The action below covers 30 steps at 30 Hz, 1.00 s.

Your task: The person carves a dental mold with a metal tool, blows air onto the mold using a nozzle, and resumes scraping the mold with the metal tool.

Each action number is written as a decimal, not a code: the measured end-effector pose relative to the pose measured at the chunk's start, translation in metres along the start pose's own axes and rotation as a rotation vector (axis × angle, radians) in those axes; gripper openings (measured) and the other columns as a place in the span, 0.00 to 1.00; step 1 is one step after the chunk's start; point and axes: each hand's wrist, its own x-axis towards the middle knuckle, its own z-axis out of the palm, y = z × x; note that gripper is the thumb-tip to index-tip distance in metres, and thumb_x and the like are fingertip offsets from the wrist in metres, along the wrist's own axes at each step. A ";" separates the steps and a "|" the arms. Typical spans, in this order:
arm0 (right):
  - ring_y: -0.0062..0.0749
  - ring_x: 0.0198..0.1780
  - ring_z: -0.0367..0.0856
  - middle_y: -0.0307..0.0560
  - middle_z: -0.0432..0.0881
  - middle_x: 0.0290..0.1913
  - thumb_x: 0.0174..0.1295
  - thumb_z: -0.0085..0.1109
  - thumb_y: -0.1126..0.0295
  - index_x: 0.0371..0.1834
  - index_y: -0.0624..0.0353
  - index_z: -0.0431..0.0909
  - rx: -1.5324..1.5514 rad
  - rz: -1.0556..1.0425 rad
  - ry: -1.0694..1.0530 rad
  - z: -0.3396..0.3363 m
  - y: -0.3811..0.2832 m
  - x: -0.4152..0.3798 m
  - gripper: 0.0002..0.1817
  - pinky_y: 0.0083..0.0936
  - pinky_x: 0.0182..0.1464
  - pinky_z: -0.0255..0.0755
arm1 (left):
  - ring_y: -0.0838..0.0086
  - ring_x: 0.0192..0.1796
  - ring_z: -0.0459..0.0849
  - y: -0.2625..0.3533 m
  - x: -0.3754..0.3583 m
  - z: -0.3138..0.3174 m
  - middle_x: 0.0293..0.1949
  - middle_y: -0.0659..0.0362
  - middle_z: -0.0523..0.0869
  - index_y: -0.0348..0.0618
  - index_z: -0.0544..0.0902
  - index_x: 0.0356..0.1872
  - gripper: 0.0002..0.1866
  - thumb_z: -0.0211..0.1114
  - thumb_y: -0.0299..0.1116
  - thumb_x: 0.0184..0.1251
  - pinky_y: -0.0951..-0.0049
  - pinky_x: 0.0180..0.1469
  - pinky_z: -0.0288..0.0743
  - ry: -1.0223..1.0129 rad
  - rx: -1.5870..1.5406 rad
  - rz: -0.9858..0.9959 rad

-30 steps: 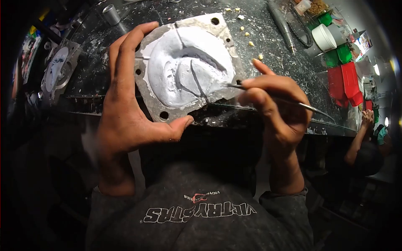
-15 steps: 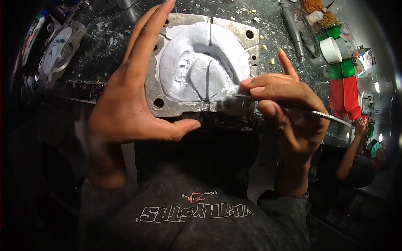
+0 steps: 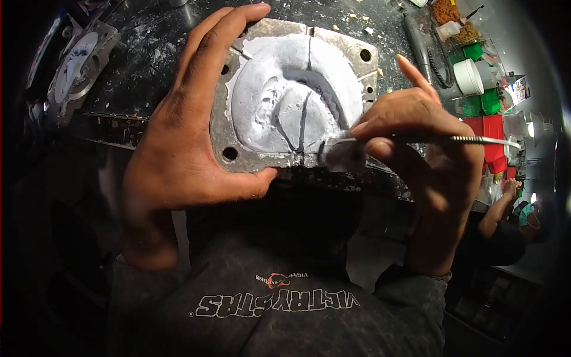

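Observation:
White plaster (image 3: 250, 71) fills a grey metal dental flask (image 3: 351, 44) on the bench. A curved, arch-shaped groove and dark cracks or lines mark its surface. My left hand (image 3: 178, 143) spans the flask's left side, fingers at the far edge and thumb at the near edge. In a pinch, my right hand (image 3: 434, 137) holds a slim metal carving tool (image 3: 476, 140) with a ridged handle, little finger raised. The working end is at the plaster's near right rim, partly hidden by fingers. The flask's near right corner is blurred.
Another flask half with plaster (image 3: 74, 71) lies at the left. A handpiece with a coiled cord (image 3: 416, 41) rests at the back right. Beyond it are a white tub (image 3: 468, 76), green boxes and a red bin (image 3: 493, 143). Another person (image 3: 505, 232) sits at the right.
The flask has shifted slightly right and toward me, with my left hand still around it. My right hand has moved a little to the right, and the tool's handle now lies more level.

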 end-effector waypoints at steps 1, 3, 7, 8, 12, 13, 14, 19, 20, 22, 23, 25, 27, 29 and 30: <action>0.33 0.42 0.89 0.44 0.91 0.35 0.61 0.75 0.64 0.37 0.59 0.89 0.030 0.021 -0.022 -0.002 0.003 0.001 0.10 0.62 0.79 0.53 | 0.60 0.80 0.63 0.003 0.001 0.001 0.78 0.48 0.63 0.34 0.61 0.79 0.64 0.73 0.31 0.25 0.63 0.79 0.58 0.005 0.023 -0.074; 0.33 0.43 0.89 0.44 0.91 0.35 0.61 0.75 0.64 0.37 0.60 0.89 0.083 0.038 -0.002 0.002 0.007 -0.001 0.10 0.62 0.79 0.54 | 0.60 0.80 0.63 0.015 0.006 0.004 0.78 0.49 0.64 0.34 0.61 0.79 0.63 0.73 0.31 0.25 0.63 0.79 0.58 0.012 0.047 -0.147; 0.34 0.43 0.90 0.46 0.91 0.35 0.62 0.75 0.66 0.39 0.62 0.87 0.164 0.039 0.009 0.004 0.011 0.001 0.11 0.63 0.79 0.52 | 0.60 0.79 0.63 0.013 0.005 0.001 0.77 0.49 0.64 0.35 0.62 0.78 0.63 0.73 0.31 0.25 0.63 0.79 0.58 -0.047 0.152 -0.192; 0.34 0.43 0.90 0.46 0.91 0.35 0.62 0.75 0.66 0.39 0.62 0.87 0.163 0.040 0.010 0.007 0.010 0.001 0.11 0.63 0.79 0.52 | 0.60 0.79 0.64 0.006 0.002 -0.001 0.77 0.49 0.64 0.35 0.62 0.78 0.63 0.73 0.32 0.25 0.63 0.79 0.58 -0.017 0.043 -0.148; 0.35 0.41 0.91 0.48 0.91 0.33 0.60 0.76 0.69 0.38 0.60 0.85 0.289 0.005 0.139 0.012 0.020 0.001 0.10 0.63 0.80 0.50 | 0.60 0.79 0.64 0.002 0.001 -0.002 0.77 0.49 0.64 0.35 0.62 0.78 0.63 0.73 0.32 0.24 0.63 0.79 0.58 -0.008 0.049 -0.122; 0.35 0.40 0.92 0.48 0.91 0.33 0.59 0.77 0.70 0.37 0.60 0.84 0.244 -0.038 0.070 0.010 0.024 0.001 0.10 0.63 0.80 0.49 | 0.60 0.79 0.64 -0.002 0.000 -0.003 0.77 0.49 0.64 0.35 0.62 0.78 0.63 0.73 0.32 0.24 0.63 0.79 0.58 -0.019 0.040 -0.047; 0.35 0.40 0.92 0.48 0.91 0.33 0.59 0.77 0.70 0.37 0.60 0.84 0.245 -0.038 0.069 0.011 0.025 0.000 0.10 0.63 0.80 0.49 | 0.59 0.79 0.64 -0.004 -0.001 -0.003 0.77 0.49 0.64 0.35 0.62 0.78 0.63 0.73 0.32 0.24 0.63 0.79 0.58 -0.031 0.030 0.028; 0.34 0.40 0.91 0.48 0.90 0.30 0.59 0.77 0.69 0.36 0.59 0.84 0.269 -0.125 0.103 0.016 0.035 -0.002 0.10 0.62 0.81 0.49 | 0.59 0.79 0.64 0.005 -0.001 0.003 0.77 0.49 0.64 0.35 0.62 0.78 0.63 0.73 0.32 0.25 0.63 0.79 0.59 -0.008 0.141 -0.169; 0.34 0.40 0.91 0.48 0.90 0.30 0.59 0.77 0.69 0.36 0.59 0.84 0.269 -0.124 0.105 0.016 0.036 -0.002 0.10 0.62 0.81 0.49 | 0.59 0.78 0.64 0.005 -0.002 0.004 0.77 0.49 0.64 0.36 0.62 0.78 0.63 0.73 0.32 0.25 0.63 0.78 0.60 -0.008 0.188 -0.193; 0.34 0.39 0.91 0.48 0.90 0.29 0.59 0.77 0.68 0.35 0.59 0.85 0.263 -0.162 0.098 0.017 0.038 -0.001 0.10 0.60 0.81 0.50 | 0.59 0.78 0.65 0.028 0.012 0.008 0.77 0.48 0.63 0.36 0.61 0.79 0.63 0.73 0.32 0.25 0.62 0.78 0.60 -0.066 0.263 -0.206; 0.34 0.39 0.91 0.48 0.90 0.29 0.59 0.77 0.68 0.35 0.59 0.85 0.265 -0.164 0.097 0.018 0.039 0.000 0.10 0.60 0.81 0.50 | 0.59 0.77 0.65 0.035 0.017 0.009 0.77 0.48 0.63 0.36 0.61 0.79 0.63 0.73 0.32 0.25 0.62 0.78 0.60 -0.124 0.336 -0.221; 0.32 0.39 0.90 0.47 0.90 0.29 0.58 0.77 0.67 0.34 0.60 0.86 0.295 -0.192 0.123 0.022 0.041 -0.001 0.10 0.58 0.80 0.52 | 0.59 0.77 0.65 0.020 0.010 0.007 0.76 0.48 0.63 0.37 0.61 0.79 0.63 0.73 0.32 0.25 0.62 0.78 0.60 -0.011 0.201 -0.236; 0.32 0.39 0.90 0.47 0.90 0.29 0.59 0.77 0.68 0.34 0.60 0.86 0.304 -0.190 0.118 0.022 0.043 -0.001 0.09 0.58 0.80 0.52 | 0.59 0.77 0.65 0.020 0.010 0.009 0.76 0.48 0.63 0.37 0.60 0.79 0.64 0.73 0.32 0.25 0.62 0.78 0.60 0.101 0.060 -0.244; 0.31 0.39 0.89 0.46 0.91 0.29 0.59 0.76 0.68 0.33 0.60 0.86 0.312 -0.191 0.114 0.023 0.040 0.000 0.08 0.58 0.80 0.53 | 0.60 0.77 0.65 0.034 0.016 0.011 0.75 0.49 0.63 0.38 0.61 0.79 0.63 0.73 0.32 0.26 0.62 0.78 0.60 -0.096 0.299 -0.242; 0.31 0.39 0.89 0.46 0.90 0.29 0.60 0.75 0.69 0.33 0.60 0.86 0.304 -0.184 0.091 0.024 0.034 0.002 0.07 0.58 0.80 0.53 | 0.60 0.77 0.65 0.027 0.012 0.009 0.75 0.49 0.63 0.38 0.61 0.79 0.63 0.73 0.32 0.26 0.62 0.78 0.60 -0.097 0.299 -0.241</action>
